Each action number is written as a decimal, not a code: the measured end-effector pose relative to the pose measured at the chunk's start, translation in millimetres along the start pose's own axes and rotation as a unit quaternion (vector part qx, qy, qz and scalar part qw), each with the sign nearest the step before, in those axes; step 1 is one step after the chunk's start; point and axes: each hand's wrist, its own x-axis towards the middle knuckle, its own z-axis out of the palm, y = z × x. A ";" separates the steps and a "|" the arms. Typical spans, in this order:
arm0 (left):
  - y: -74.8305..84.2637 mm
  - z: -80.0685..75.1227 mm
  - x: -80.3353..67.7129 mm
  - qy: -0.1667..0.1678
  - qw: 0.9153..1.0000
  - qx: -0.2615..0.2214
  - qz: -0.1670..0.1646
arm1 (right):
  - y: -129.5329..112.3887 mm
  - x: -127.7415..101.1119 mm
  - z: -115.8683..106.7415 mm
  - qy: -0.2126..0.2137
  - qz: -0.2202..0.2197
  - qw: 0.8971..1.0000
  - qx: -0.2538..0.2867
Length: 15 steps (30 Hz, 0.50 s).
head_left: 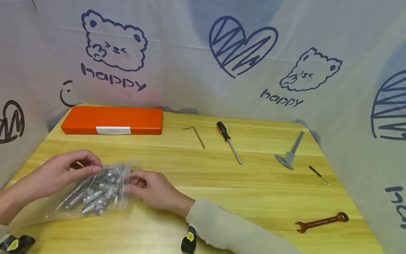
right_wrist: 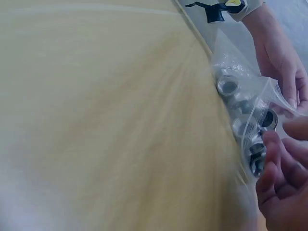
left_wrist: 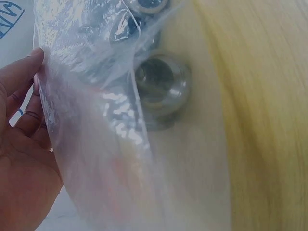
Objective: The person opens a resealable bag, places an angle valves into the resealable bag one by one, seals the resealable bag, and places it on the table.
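A clear zip-top plastic bag (head_left: 124,195) holds several shiny metal sockets (head_left: 104,185) at the left front of the table. My left hand (head_left: 69,173) pinches the bag's far edge between thumb and fingers; the left wrist view shows the plastic sheet (left_wrist: 96,125) stretching away from that hand. At the bag's right end, by the zip strip, my right hand (head_left: 157,188) pinches the edge with thumb and fingers. In the right wrist view the right fingers (right_wrist: 272,154) are close beside the sockets (right_wrist: 228,85), seen through the plastic.
An orange case (head_left: 114,118) with a white label lies at the back left. Farther right are a hex key (head_left: 199,137), a screwdriver (head_left: 229,139), a caliper (head_left: 291,155), a small black screwdriver (head_left: 317,173) and a reddish wrench (head_left: 321,222). Printed white cloth (head_left: 184,53) surrounds the wooden table (head_left: 253,197).
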 end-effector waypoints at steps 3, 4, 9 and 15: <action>-0.6 0.5 0.8 0.004 1.000 0.000 0.007 | 0.8 -13.1 -0.4 0.006 0.037 0.998 0.053; -0.9 0.6 1.3 0.004 1.000 0.002 0.008 | 0.5 -17.3 0.2 -0.003 0.048 0.996 0.076; 1.6 0.7 9.2 -0.028 1.000 0.008 0.010 | -5.5 -32.1 7.2 -0.078 0.091 0.979 0.163; 22.3 0.7 38.9 -0.092 0.995 0.037 0.030 | -8.4 -39.5 16.6 -0.074 0.116 0.973 0.186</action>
